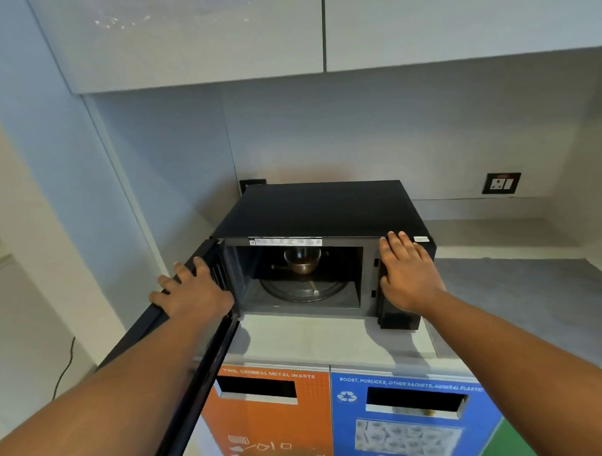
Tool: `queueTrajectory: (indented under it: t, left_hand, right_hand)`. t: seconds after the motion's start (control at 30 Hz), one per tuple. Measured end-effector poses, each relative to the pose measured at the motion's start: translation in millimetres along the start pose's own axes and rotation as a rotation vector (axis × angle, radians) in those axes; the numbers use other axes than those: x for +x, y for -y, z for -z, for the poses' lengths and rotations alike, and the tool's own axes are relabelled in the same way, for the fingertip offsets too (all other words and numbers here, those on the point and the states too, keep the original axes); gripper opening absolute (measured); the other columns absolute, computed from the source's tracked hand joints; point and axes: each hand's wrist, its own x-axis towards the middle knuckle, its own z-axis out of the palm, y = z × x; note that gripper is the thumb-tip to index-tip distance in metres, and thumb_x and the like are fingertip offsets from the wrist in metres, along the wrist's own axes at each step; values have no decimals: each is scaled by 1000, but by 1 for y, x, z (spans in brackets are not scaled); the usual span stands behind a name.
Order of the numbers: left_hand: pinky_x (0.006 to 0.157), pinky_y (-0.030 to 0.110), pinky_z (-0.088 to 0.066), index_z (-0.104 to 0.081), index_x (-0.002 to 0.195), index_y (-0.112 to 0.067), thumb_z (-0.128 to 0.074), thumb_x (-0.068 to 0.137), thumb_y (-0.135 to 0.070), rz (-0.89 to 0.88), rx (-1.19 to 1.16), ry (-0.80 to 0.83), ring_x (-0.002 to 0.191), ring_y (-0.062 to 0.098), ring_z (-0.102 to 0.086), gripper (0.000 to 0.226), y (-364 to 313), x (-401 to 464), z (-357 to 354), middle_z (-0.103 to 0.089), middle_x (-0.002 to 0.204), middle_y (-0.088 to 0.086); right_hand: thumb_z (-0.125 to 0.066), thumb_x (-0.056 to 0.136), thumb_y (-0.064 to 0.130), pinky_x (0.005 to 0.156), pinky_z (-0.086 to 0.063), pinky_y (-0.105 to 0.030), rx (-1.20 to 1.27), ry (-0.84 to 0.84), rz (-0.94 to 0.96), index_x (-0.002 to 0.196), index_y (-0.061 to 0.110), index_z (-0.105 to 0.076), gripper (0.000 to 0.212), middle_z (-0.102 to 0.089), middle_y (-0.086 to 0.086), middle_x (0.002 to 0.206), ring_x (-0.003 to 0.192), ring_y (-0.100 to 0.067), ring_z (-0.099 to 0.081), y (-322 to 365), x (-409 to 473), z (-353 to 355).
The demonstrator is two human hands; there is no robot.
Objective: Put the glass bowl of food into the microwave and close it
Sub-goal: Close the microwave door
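Observation:
A black microwave stands on the grey counter with its door swung wide to the left. Inside, a glass bowl of brown food sits at the back of the round glass turntable. My left hand rests over the top edge of the door, fingers curled around it. My right hand lies flat, fingers spread, against the control panel at the microwave's right front. Neither hand touches the bowl.
Grey counter stretches to the right of the microwave. Overhead cabinets hang above. A wall socket sits at the back right. Below the counter are an orange waste bin front and a blue one. A side wall is close on the left.

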Motion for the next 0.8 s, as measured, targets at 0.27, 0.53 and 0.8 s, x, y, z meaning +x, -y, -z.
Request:
queueTrajectory:
  t: [0.27, 0.53, 0.8]
  left_hand:
    - [110, 57, -31, -3, 162, -25, -57, 81, -48, -41, 30, 56, 147, 40, -27, 100, -2, -14, 14, -11, 170, 6]
    - [110, 48, -38, -3, 162, -15, -62, 88, -36, -135, 61, 78, 146, 40, -32, 97, -20, -24, 25, -12, 170, 11]
    - [111, 46, -38, -9, 160, -6, -66, 88, -33, -156, -170, 90, 145, 42, -31, 96, -50, -28, 23, -6, 171, 14]
  right_hand:
    - [-44, 101, 32, 121, -5, -40, 127, 8, -6, 159, 14, -16, 67, -14, -8, 169, 155, -25, -6, -7, 4, 3]
    - [-49, 99, 27, 123, -13, -42, 208, 15, 0, 157, 13, -24, 66, -21, -8, 168, 154, -24, -13, -12, 10, 7]
    - [-49, 99, 27, 122, -15, -40, 232, 18, -8, 157, 15, -27, 64, -23, -6, 167, 154, -23, -16, -14, 13, 7]
